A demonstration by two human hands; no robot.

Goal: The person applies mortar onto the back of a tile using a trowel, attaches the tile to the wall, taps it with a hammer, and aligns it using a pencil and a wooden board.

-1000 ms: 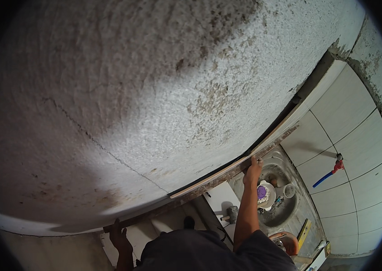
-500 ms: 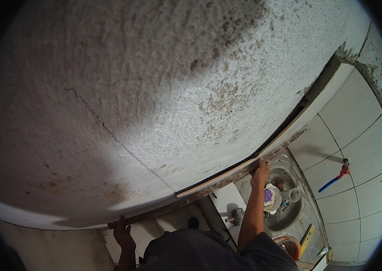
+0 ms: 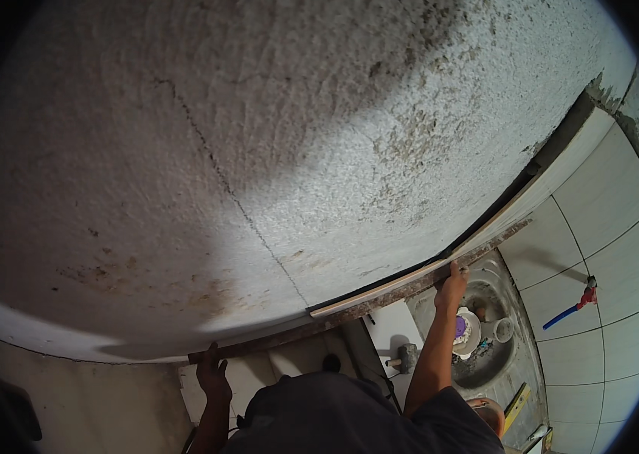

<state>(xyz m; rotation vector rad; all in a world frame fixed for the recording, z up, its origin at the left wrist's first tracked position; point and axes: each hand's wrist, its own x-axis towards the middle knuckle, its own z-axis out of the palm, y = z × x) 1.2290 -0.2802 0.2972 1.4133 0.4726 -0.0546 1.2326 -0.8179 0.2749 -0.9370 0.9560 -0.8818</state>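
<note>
A long, stained straightedge [image 3: 380,303] spans the lower part of the rough whitish wall [image 3: 274,174], just below the upper edge of a pale tile row [image 3: 561,175]. My left hand [image 3: 213,374] has its fingers closed on the bar near its left end. Farther right, my right hand [image 3: 452,287] grips the same bar with its fingers wrapped around it, beside the sink. A dark gap shows between the tile edge and the wall. A thin dark line runs down the wall to the tile's left end.
A metal sink [image 3: 518,371] holds a white bowl [image 3: 472,333] and a cup [image 3: 502,328]. A hammer [image 3: 404,359] lies left of my right forearm. Near the sink are a yellow spirit level [image 3: 517,405] and an orange container [image 3: 492,412]. A red tap [image 3: 590,292] with blue hose juts from the side tiles.
The view has shifted, so most of the scene sits farther right and the straightedge's left end slightly higher. Both hands keep their places on the straightedge.
</note>
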